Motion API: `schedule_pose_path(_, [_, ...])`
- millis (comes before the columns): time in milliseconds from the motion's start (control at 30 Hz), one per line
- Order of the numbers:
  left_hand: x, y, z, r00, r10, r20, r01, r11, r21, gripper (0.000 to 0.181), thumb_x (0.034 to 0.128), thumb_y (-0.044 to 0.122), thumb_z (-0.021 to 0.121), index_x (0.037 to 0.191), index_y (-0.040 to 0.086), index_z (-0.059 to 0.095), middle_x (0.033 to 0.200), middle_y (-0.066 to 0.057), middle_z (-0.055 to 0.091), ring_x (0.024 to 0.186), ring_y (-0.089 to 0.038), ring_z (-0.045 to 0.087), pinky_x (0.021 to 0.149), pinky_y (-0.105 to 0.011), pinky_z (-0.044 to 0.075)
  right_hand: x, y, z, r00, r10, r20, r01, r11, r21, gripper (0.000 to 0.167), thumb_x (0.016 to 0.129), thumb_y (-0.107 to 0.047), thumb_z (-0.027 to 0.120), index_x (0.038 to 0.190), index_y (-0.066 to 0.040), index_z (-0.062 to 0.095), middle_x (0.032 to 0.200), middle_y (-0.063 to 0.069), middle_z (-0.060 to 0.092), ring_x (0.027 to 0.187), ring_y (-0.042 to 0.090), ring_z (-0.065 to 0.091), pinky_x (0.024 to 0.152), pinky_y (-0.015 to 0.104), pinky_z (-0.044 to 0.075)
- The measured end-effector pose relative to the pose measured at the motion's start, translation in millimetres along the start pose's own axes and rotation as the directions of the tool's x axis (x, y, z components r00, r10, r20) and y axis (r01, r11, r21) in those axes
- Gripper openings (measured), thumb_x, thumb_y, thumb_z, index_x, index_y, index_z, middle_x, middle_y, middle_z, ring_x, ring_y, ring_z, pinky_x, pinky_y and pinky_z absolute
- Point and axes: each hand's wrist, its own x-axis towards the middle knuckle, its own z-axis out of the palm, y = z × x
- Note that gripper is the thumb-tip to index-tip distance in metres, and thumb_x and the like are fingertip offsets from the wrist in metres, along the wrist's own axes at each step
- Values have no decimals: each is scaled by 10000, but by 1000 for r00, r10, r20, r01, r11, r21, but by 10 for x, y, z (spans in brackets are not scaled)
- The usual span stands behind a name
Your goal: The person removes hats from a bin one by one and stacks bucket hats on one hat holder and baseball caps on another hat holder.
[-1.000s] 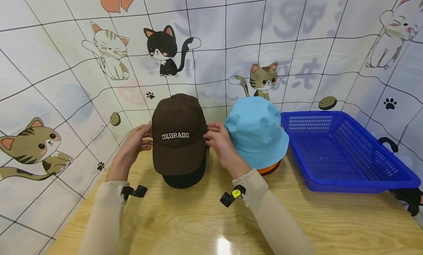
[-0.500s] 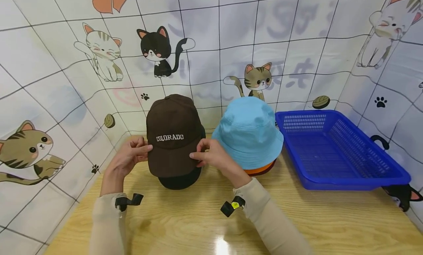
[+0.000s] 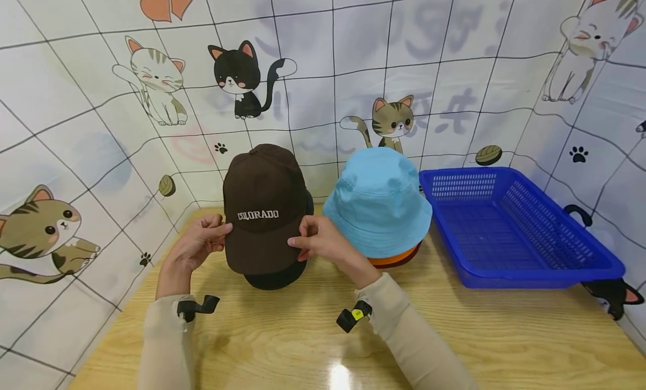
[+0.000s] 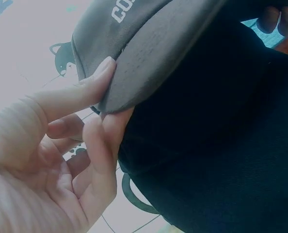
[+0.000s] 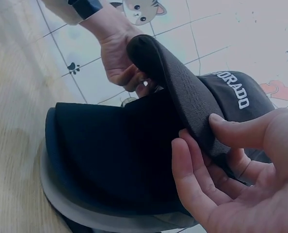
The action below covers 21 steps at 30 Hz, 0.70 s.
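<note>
A dark brown baseball cap (image 3: 264, 188) lettered COLORADO tops a stack of caps on the table. My left hand (image 3: 199, 241) pinches one side of its brim between thumb and fingers, as the left wrist view shows. On the opposite side, my right hand (image 3: 323, 241) pinches the brim too. The right wrist view shows the brown brim lifted apart from a dark navy cap (image 5: 100, 155) below. Under that navy brim lies a grey brim (image 5: 86, 213), with something dark beneath it. How far the brown crown still covers the stack is hidden.
Right of the caps sits a light blue bucket hat (image 3: 381, 205) over orange and dark red brims (image 3: 398, 261). A blue plastic basket (image 3: 542, 283) stands at the right on the wooden table (image 3: 282, 339). A cat-print wall covering (image 3: 313, 70) closes off the back and sides.
Both hands have moved from the sides of the brown cap's crown down to its brim and now pinch it. The cap's front has dipped slightly. The head view has shifted a little.
</note>
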Motion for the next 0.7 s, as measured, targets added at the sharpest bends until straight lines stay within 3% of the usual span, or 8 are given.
schedule_pose_path(100, [3,-35,-19,1000,-7,13,7,1000,-3,508,1028,58,612,694,179,249,644,63,320,570,-61,512,547,-277,267,2,28,15,1000,5,1,-5,1000,-16,328,935,-29,731,782,-85,446,621,11,483,569,164,664,717,526,636])
schedule_pose_path(200, [12,-73,-27,1000,-12,20,12,1000,-5,512,1025,56,616,697,170,240,660,31,274,562,-71,492,614,-361,195,1,57,24,1000,14,1,-14,999,-31,328,940,-41,729,783,-86,444,619,12,478,573,174,671,712,504,640])
schedule_pose_path(333, [45,-118,-38,999,-21,48,21,1000,14,509,1026,76,618,703,169,235,680,18,234,566,-80,476,647,-392,181,6,96,21,1000,17,-7,-17,999,-33,329,933,-23,729,779,-81,443,612,22,482,566,205,682,716,523,636])
schedule_pose_path(433, [70,-150,-54,997,-42,69,39,999,36,498,1031,88,610,710,174,239,667,46,264,579,-70,537,651,-392,178,6,109,14,1000,21,-17,-22,999,-46,330,923,-19,737,774,-78,449,609,25,490,564,228,690,699,508,638])
schedule_pose_path(600, [84,-185,-92,995,-88,48,84,993,85,493,1028,100,625,708,176,256,634,84,378,674,-96,723,602,-353,187,17,121,23,999,37,-23,-39,994,-98,326,922,-38,747,779,-81,457,620,26,517,589,305,707,632,417,634])
schedule_pose_path(700, [78,-189,-93,993,-116,20,113,986,123,494,1018,129,651,712,176,266,627,86,373,712,-109,753,537,-271,233,22,136,33,999,33,-30,-37,989,-140,326,927,-39,742,778,-84,455,615,22,522,612,373,697,567,336,605])
